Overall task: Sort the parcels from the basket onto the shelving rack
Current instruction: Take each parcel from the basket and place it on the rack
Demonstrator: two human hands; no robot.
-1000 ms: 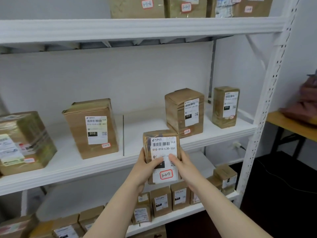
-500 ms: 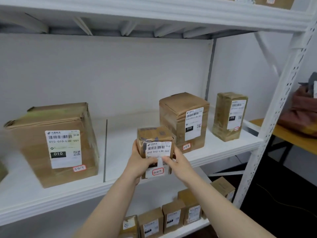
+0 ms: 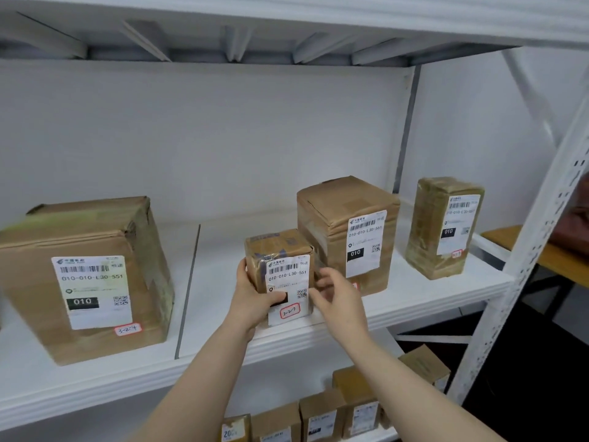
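White metal shelving rack [image 3: 541, 237]: three levels in view, middle shelf [image 3: 223, 250] at chest height.
Large brown cardboard carton [image 3: 86, 275]: left on the middle shelf, white barcode label facing out.
Medium brown paper-wrapped carton [image 3: 347, 231]: right of centre, upright.
Narrow tape-wrapped brown parcel [image 3: 443, 224]: far right, upright, apart from the medium carton.
Row of small brown boxes [image 3: 322, 416]: lower shelf, side by side.
Small tape-wrapped brown parcel [image 3: 280, 260]: upright at the middle shelf's front edge, just beside the medium carton, to its front left.
Left hand [image 3: 251, 301]: grasps the small parcel's left side, thumb across the label.
Right hand [image 3: 341, 298]: at the parcel's right edge, fingers blurred; grasp cannot be told.
Red-bordered tag [image 3: 289, 311]: low on the small parcel's label.
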